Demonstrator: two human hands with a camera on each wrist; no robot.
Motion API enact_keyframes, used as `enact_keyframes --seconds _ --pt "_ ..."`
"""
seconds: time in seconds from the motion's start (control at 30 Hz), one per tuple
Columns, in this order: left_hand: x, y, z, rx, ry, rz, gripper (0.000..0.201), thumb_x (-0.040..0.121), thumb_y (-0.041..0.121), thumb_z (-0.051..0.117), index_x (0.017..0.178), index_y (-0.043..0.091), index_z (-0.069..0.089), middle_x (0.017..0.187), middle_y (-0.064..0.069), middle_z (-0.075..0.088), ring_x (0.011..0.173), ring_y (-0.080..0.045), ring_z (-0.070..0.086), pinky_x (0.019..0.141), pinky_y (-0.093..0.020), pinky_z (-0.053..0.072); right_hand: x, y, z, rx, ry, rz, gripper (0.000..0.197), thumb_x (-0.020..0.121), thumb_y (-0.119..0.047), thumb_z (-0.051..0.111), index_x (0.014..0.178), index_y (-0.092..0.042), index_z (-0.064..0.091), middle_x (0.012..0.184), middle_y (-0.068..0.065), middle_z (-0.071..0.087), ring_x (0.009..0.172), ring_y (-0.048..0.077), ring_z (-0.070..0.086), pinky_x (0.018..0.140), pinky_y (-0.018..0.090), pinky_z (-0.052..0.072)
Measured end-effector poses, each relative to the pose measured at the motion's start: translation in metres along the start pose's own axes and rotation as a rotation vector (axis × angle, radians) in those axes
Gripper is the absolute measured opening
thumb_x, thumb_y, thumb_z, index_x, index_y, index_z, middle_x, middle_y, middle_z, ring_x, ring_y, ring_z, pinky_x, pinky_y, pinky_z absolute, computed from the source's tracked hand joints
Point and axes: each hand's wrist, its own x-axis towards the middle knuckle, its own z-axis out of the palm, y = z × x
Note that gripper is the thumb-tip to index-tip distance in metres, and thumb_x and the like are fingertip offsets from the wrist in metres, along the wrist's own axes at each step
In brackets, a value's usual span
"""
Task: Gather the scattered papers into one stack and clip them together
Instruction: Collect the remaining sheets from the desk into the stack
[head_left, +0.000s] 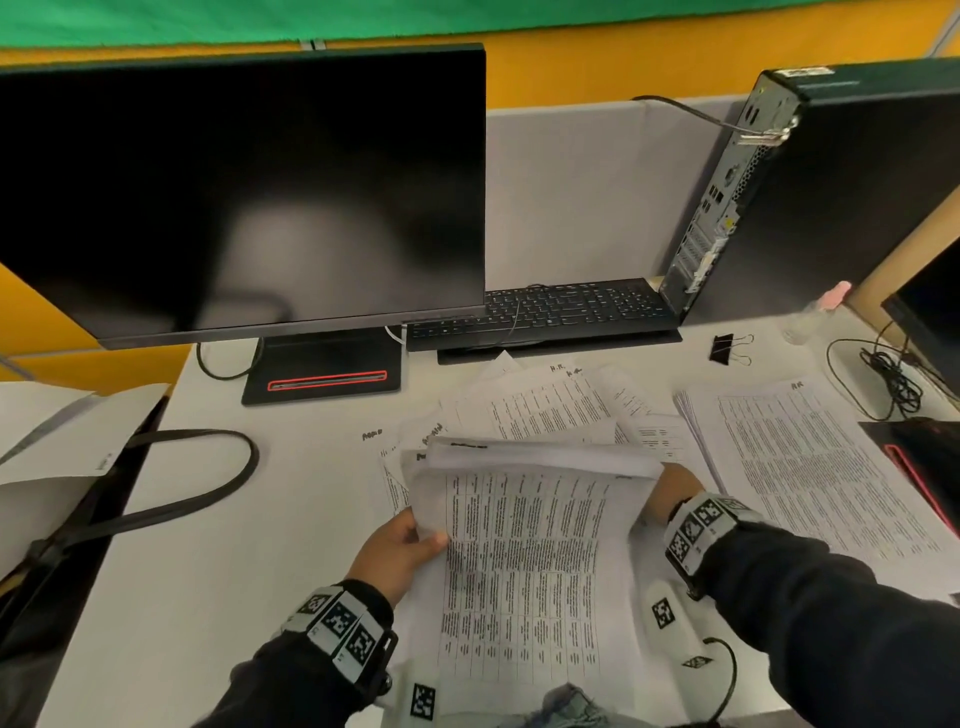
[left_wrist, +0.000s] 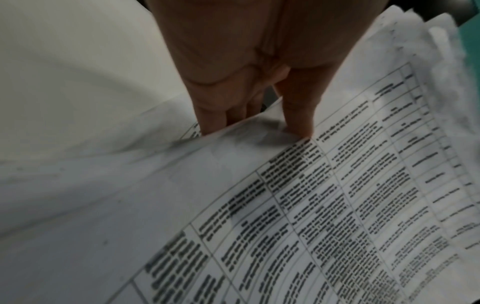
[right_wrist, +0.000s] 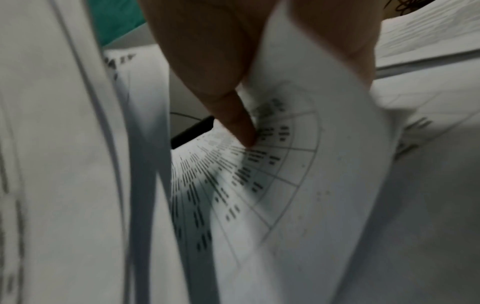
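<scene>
papers lifted off the desk, pinched at both side edges.
left hand and right hand pinch them, thumbs on top; print too blurred to read.

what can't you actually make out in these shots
- Printed table text on the bundle of white printed sheets: blurred in every view.
- Right hand: fingers hidden behind the bundle in the head view.
- How many sheets the left hand grips: edges overlap.
- Small black binder clip: too small to tell its wire handles' position.
</scene>
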Motion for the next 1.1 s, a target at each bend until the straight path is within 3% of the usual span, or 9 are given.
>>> enact_keyframes --seconds 0.23,0.43,0.53,0.63,0.7,0.8,0.93,1.0,1.1 --pt "-0.001 0.018 -0.01 0.008 0.09 0.008 0.02 0.092 0.013 0.053 0.103 0.026 0.061 0.106 -0.002 0.07 0.102 -0.025 0.064 0.097 -0.047 0.047 -0.005 0.02 -0.023 0.129 -0.077 -0.078 0.025 0.091 -0.025 0.053 0.102 -0.004 0.059 0.108 0.014 0.066 0.088 0.024 0.056 0.079 0.03 0.044" --pt "0.009 0.045 -0.012 -0.072 0.128 0.023 0.018 0.093 0.013 0.05 0.1 0.024 0.064 0.111 -0.009 0.07 0.103 -0.027 0.065 0.1 -0.05 0.045 -0.026 0.028 -0.024 0.468 -0.157 -0.173 0.025 0.086 -0.024 0.062 0.109 -0.013 0.062 0.105 -0.001 0.067 0.101 0.022 0.061 0.093 0.033 0.045" --pt "0.012 0.064 -0.002 -0.238 0.114 0.015 0.023 0.096 0.01 0.046 0.114 0.013 0.059 0.113 -0.011 0.067 0.107 -0.029 0.062 0.101 -0.049 0.043 -0.041 0.017 -0.022 0.568 -0.166 -0.273 0.014 0.089 -0.011 0.057 0.099 -0.018 0.064 0.092 -0.004 0.067 0.092 0.02 0.064 0.076 0.021 0.051" --pt "0.012 0.079 0.006 -0.395 0.151 0.042 0.031 0.097 0.009 0.044 0.127 0.008 0.051 0.118 -0.013 0.062 0.109 -0.03 0.058 0.096 -0.045 0.046 -0.045 0.011 -0.018 0.574 -0.153 -0.303 0.02 0.093 -0.014 0.048 0.085 -0.023 0.063 0.101 0.009 0.068 0.102 0.031 0.061 0.095 0.042 0.049" --pt "0.013 0.085 0.007 -0.317 0.249 0.065 0.03 0.095 0.014 0.05 0.125 0.008 0.051 0.116 -0.012 0.063 0.103 -0.028 0.06 0.082 -0.037 0.05 -0.051 0.009 -0.017 0.515 -0.162 -0.311 0.018 0.096 -0.015 0.044 0.095 -0.017 0.062 0.114 0.015 0.064 0.108 0.028 0.057 0.101 0.042 0.043" --pt "0.012 0.088 0.007 -0.085 0.369 0.153 0.032 0.091 0.019 0.055 0.122 0.011 0.05 0.116 -0.007 0.063 0.097 -0.027 0.061 0.084 -0.035 0.05 -0.059 0.005 -0.021 0.592 -0.164 -0.301 0.021 0.094 -0.006 0.045 0.098 -0.017 0.062 0.103 0.005 0.064 0.101 0.021 0.054 0.087 0.028 0.041" --pt "0.003 0.094 0.009 -0.015 0.396 0.246 0.032 0.09 0.017 0.056 0.121 0.013 0.047 0.11 0.0 0.061 0.086 -0.019 0.059 0.066 -0.027 0.046 -0.058 -0.004 -0.035 0.92 -0.199 -0.209 0.028 0.093 -0.038 0.049 0.104 -0.02 0.067 0.109 0.001 0.068 0.102 0.021 0.061 0.092 0.035 0.045" --pt "-0.002 0.098 0.009 -0.071 0.373 0.275 0.033 0.089 0.013 0.058 0.12 0.016 0.046 0.113 -0.001 0.064 0.09 -0.017 0.063 0.075 -0.031 0.052 -0.054 -0.006 -0.041 1.029 -0.246 -0.202 0.043 0.09 -0.05 0.046 0.113 -0.019 0.064 0.11 0.003 0.07 0.103 0.02 0.064 0.091 0.037 0.048" --pt "-0.009 0.106 0.014 -0.092 0.34 0.322 0.041 0.088 0.008 0.059 0.123 0.02 0.04 0.112 -0.001 0.064 0.096 -0.019 0.064 0.09 -0.039 0.05 -0.054 -0.016 -0.044 0.808 -0.183 -0.39 0.027 0.092 -0.031 0.051 0.118 -0.029 0.058 0.118 -0.004 0.067 0.111 0.018 0.061 0.101 0.045 0.044"
